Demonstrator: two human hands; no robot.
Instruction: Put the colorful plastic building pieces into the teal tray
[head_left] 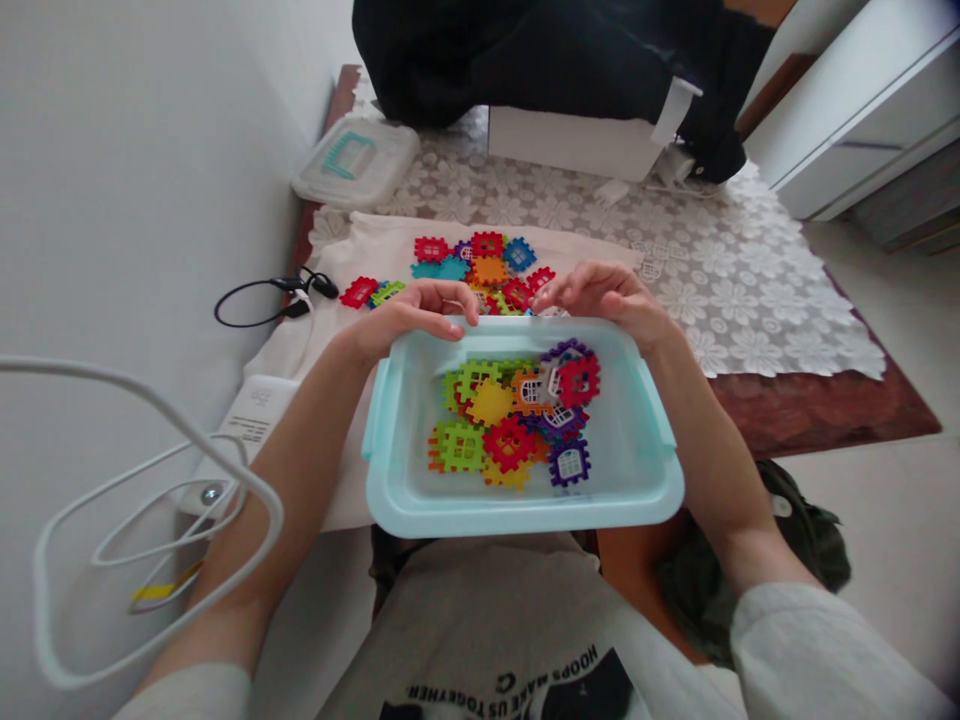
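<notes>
A pale turquoise plastic tub sits in front of me, against the near side of the table. Inside lie several interlocking plastic building pieces in green, yellow, red, orange and purple, some with white window inserts. My left hand is at the tub's far left rim, its fingers bent and apart from the thumb, with nothing visible in it. My right hand hovers at the far right rim, fingers stretched toward the loose pieces on the cloth. The tub's rim and my hands hide part of that pile.
A clear lid with a turquoise handle lies at the back left. Black cabled earphones and a white box are on the left. White cable loops in the foreground. Black fabric drapes over a white box behind.
</notes>
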